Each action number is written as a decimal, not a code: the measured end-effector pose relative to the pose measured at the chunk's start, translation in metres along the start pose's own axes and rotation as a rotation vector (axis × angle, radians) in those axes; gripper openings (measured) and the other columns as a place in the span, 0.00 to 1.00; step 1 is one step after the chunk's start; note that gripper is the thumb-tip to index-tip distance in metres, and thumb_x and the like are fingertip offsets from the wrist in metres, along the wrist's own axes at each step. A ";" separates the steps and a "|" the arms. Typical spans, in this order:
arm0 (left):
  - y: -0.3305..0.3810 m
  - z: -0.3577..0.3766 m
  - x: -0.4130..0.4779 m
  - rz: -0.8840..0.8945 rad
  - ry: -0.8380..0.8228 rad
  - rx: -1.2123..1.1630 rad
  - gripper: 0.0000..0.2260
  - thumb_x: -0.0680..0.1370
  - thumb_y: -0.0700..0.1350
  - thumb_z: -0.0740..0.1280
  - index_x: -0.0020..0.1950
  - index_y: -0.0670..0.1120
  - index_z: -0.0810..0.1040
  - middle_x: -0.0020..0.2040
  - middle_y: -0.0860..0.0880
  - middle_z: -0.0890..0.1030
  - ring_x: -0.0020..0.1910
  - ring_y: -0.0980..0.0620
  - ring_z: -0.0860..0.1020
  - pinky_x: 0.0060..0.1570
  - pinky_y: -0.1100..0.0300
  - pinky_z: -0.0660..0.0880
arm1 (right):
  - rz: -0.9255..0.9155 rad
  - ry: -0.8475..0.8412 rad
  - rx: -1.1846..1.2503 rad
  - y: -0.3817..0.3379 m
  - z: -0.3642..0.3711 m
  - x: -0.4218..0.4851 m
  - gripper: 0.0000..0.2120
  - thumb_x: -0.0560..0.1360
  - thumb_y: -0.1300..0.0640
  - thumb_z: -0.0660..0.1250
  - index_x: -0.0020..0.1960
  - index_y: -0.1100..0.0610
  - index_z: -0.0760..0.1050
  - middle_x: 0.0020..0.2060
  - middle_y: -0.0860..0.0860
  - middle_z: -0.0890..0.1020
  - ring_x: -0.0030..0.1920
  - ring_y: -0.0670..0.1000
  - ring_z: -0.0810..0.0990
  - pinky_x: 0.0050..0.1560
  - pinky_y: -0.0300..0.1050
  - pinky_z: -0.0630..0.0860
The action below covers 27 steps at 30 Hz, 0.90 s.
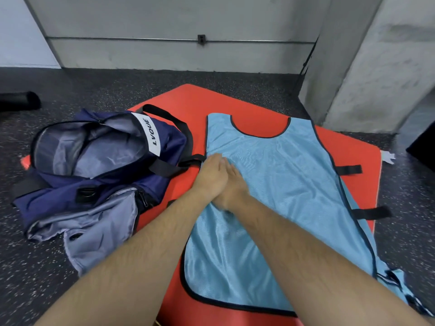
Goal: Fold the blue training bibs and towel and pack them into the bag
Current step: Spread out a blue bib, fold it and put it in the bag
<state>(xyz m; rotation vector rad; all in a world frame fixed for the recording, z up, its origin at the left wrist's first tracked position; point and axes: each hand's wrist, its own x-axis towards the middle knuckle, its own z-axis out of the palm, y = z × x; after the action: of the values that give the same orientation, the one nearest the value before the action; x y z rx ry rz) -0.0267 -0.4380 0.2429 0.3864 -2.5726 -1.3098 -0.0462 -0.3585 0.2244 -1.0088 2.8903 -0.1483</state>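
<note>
A light blue training bib [277,184] with dark trim lies spread flat on a red mat [186,97], its neck opening away from me. My left hand [210,174] and my right hand [231,187] lie side by side, fingers straight, pressing on the bib near its left edge. A navy duffel bag [98,161] sits to the left with its top unzipped and grey lining showing; its black strap reaches toward my left hand. More blue fabric [400,290] is bunched at the bib's lower right corner. No towel is in view.
The mat lies on dark speckled flooring [47,267]. A concrete pillar [367,67] stands at the back right and a grey wall runs behind. A black roll-shaped object [21,101] lies far left. Something dark [423,147] sits at the right edge.
</note>
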 end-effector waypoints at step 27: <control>0.033 0.087 -0.026 0.168 -0.274 0.698 0.26 0.84 0.57 0.45 0.82 0.51 0.48 0.82 0.53 0.43 0.80 0.52 0.40 0.78 0.48 0.39 | 0.417 0.108 0.173 0.212 -0.015 -0.112 0.29 0.85 0.44 0.44 0.81 0.58 0.50 0.81 0.55 0.49 0.80 0.56 0.44 0.79 0.51 0.39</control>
<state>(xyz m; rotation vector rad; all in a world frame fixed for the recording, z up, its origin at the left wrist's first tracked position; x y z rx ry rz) -0.0345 -0.3455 0.2179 0.0928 -3.1552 -0.3934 -0.0906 -0.1223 0.2196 -0.3695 3.0399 -0.4247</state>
